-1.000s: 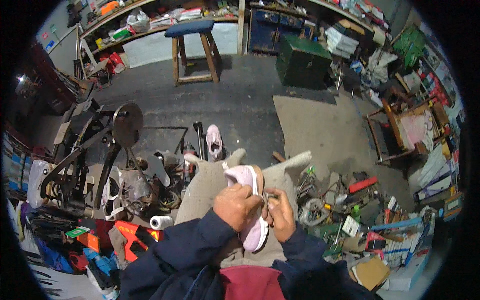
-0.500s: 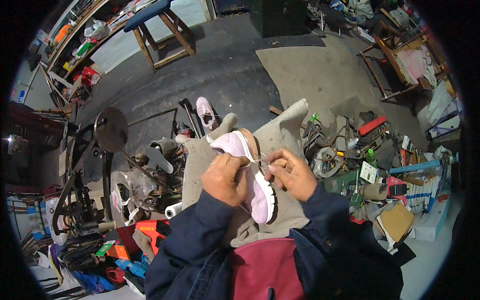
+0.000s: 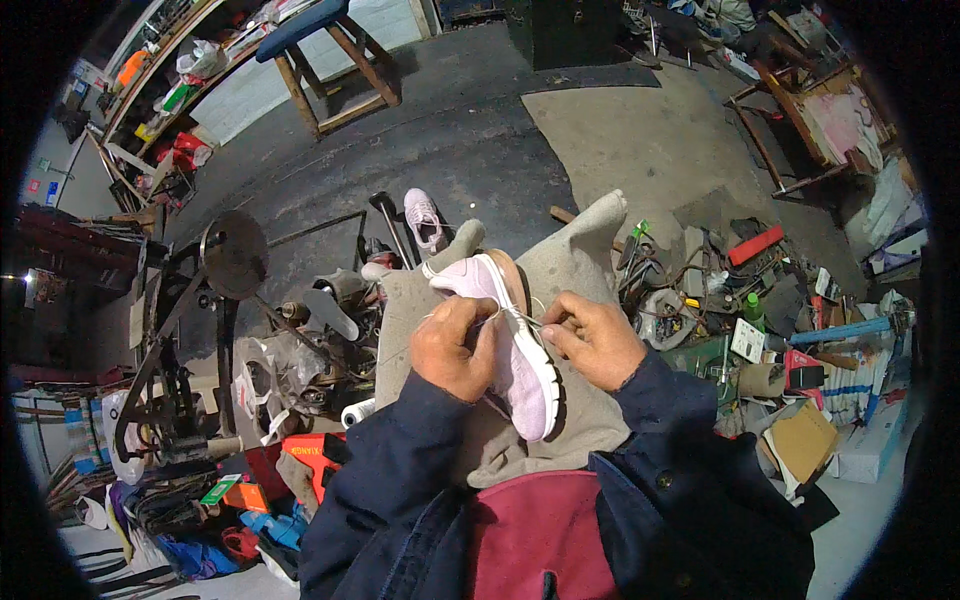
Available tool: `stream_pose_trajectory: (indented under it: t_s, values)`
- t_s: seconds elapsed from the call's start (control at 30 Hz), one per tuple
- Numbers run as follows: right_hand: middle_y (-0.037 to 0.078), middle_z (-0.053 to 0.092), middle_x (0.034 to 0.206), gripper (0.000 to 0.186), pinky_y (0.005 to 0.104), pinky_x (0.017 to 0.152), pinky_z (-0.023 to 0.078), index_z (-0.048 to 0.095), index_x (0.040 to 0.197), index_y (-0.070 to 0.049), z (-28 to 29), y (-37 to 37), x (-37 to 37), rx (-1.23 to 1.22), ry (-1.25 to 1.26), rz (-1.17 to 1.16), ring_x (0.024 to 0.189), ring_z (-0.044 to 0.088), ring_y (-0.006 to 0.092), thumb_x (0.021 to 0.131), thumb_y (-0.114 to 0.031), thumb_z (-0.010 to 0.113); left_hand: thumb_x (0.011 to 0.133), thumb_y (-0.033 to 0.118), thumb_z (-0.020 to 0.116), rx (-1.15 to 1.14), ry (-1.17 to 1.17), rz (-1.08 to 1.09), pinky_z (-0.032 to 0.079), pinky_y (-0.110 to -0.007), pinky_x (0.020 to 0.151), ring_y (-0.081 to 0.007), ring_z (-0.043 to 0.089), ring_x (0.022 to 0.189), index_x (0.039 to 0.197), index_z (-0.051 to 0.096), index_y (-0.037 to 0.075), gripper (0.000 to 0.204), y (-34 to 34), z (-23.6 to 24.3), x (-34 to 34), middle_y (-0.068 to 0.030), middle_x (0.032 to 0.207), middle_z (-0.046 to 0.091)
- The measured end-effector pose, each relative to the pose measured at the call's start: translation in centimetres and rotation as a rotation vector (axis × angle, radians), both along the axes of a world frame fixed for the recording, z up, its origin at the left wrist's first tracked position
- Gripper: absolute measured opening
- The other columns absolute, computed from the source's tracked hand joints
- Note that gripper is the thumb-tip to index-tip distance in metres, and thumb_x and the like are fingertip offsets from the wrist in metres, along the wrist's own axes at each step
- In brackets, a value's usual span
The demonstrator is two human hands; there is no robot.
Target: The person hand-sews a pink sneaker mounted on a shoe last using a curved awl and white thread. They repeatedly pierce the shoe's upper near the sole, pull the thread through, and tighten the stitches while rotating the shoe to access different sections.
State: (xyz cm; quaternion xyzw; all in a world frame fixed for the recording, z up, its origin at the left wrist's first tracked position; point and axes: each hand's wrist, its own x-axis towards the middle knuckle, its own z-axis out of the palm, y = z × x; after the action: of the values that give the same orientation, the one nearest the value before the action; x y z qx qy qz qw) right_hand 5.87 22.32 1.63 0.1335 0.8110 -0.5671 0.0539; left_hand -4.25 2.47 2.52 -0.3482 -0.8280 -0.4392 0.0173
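A pale pink sneaker (image 3: 522, 388) with a white sole lies on its side across the grey-beige cloth (image 3: 590, 255) over my lap, its toe toward me. My left hand (image 3: 453, 348) is closed at the shoe's upper, pinching a thin pale thread (image 3: 517, 314). That thread crosses the white sole edge to my right hand (image 3: 594, 341), whose thumb and forefinger are pinched on it just right of the shoe. A tan insole-like piece (image 3: 510, 278) shows beside the heel. Another pink sneaker (image 3: 424, 220) stands on the dark floor beyond my knees.
A black iron machine with a round wheel (image 3: 234, 254) stands at the left. On the right, hand tools, a red bar-shaped item (image 3: 756, 245) and a green bottle (image 3: 753, 312) lie in a heap. A blue-topped stool (image 3: 302, 30) is at the back; a white spool (image 3: 357, 412) sits by my left forearm.
My hands have drawn a little apart, the right one moving off to the right of the sole with the thread. The whole view has shifted slightly.
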Motion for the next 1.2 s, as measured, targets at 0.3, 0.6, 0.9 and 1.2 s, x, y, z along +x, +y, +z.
stream_pose_trajectory:
  t_s: [0.3, 0.6, 0.9, 1.2]
  values:
    - [0.003, 0.063, 0.073, 0.014, 0.0259, 0.057, 0.047, 0.064, 0.1, 0.002, -1.0, -1.3, -0.5, 0.058, 0.351, -0.038, 0.062, 0.059, 0.0081, 0.096, -0.011, 0.069, 0.086, 0.005, 0.071, 0.019, -0.034, 0.025, 0.053, -0.041, 0.068, -0.0362, 0.068, 0.076, 0.096, 0.068, 0.003, 0.011, 0.2, 0.0, 0.0, -0.0168, 0.086, 0.069]
    - [-0.003, 0.044, 0.068, 0.032, 0.0228, 0.042, 0.026, 0.065, 0.108, -0.007, -0.5, 10.4, 1.9, -1.185, 0.733, -0.851, 0.047, 0.033, 0.0052, 0.105, -0.038, 0.056, 0.086, 0.006, 0.071, 0.046, -0.042, 0.045, 0.053, -0.041, 0.069, -0.0376, 0.068, 0.077, 0.095, 0.068, 0.003, 0.01, 0.2, 0.0, 0.0, -0.0177, 0.085, 0.069]
    - [0.009, 0.074, 0.099, 0.04, 0.0341, 0.077, 0.053, 0.066, 0.126, -0.001, -1.1, -1.1, -0.8, 0.229, 0.501, -0.159, 0.085, 0.068, 0.02, 0.091, -0.017, 0.074, 0.086, 0.004, 0.07, 0.039, -0.065, 0.038, 0.053, -0.042, 0.068, -0.0372, 0.068, 0.076, 0.095, 0.068, 0.002, 0.009, 0.2, 0.0, 0.0, -0.0176, 0.084, 0.069]
    - [0.009, 0.073, 0.11, 0.022, 0.0217, 0.057, 0.039, 0.064, 0.098, -0.004, -1.0, 0.4, 0.4, -0.401, 0.431, -0.145, 0.06, 0.047, 0.0045, 0.102, -0.025, 0.064, 0.088, 0.004, 0.068, 0.084, -0.069, 0.011, 0.053, -0.041, 0.07, -0.0375, 0.067, 0.076, 0.097, 0.068, 0.001, 0.01, 0.1, 0.0, 0.1, -0.0191, 0.085, 0.068]
